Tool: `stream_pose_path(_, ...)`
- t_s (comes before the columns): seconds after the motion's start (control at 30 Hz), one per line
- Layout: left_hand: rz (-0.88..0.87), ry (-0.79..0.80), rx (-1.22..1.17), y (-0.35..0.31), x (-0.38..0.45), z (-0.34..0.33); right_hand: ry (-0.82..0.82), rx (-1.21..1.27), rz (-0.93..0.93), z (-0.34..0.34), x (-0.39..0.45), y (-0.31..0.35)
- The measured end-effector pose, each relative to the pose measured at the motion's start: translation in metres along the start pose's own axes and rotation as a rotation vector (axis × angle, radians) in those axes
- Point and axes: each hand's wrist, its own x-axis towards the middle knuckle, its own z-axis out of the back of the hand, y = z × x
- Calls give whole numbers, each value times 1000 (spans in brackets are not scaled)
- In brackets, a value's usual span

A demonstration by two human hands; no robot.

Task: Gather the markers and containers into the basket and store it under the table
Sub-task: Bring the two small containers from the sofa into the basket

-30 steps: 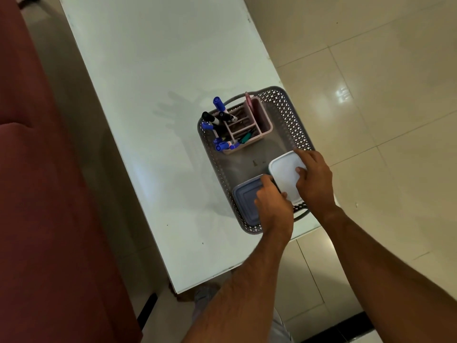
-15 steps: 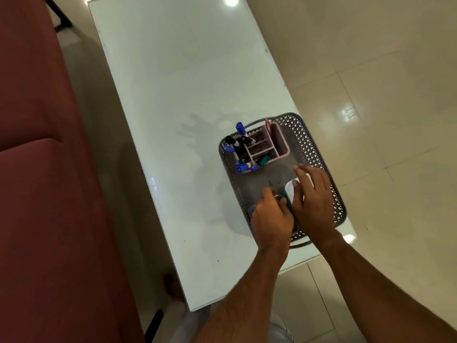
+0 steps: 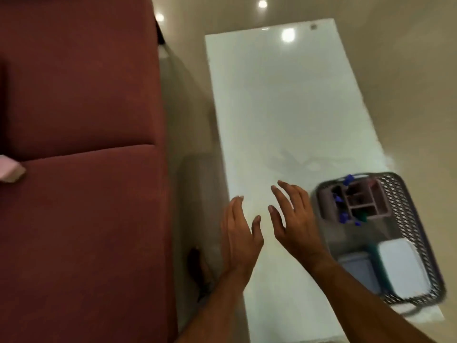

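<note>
A grey perforated basket point(image 3: 405, 206) stands at the right edge of the white table point(image 3: 284, 115). Inside it a pink organizer point(image 3: 358, 203) holds several blue and black markers point(image 3: 342, 216). Nearer me in the basket lie a container with a blue-grey lid point(image 3: 356, 268) and one with a white lid point(image 3: 400, 266), side by side. My left hand point(image 3: 241, 233) and my right hand point(image 3: 294, 219) hover over the table to the left of the basket, both with fingers spread and holding nothing. The frame is motion-blurred.
A dark red sofa point(image 3: 81, 169) fills the left side, with a narrow floor gap between it and the table. A pink object point(image 3: 10, 170) lies on the sofa at the far left. Beige tiled floor point(image 3: 420, 70) lies to the right.
Both hands have let go of the containers and moved left out of the basket, over the bare table. The view has swung left, so the basket now sits at the right.
</note>
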Motion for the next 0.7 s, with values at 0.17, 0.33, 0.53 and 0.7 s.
stream_pose_path(0.17,81,-94,136,83,76,95,92,49,137,-82,78,97)
stream_pose_path(0.33,180,-202,215,186,144,191,147,107,258,-168,155,203)
stream_pose_path(0.53,318,-356,231,294,198,293,223,204,378,-256,219,322)
stream_pose_path(0.7,445,-522,132,376,229,353,332,318,384,-324,243,410)
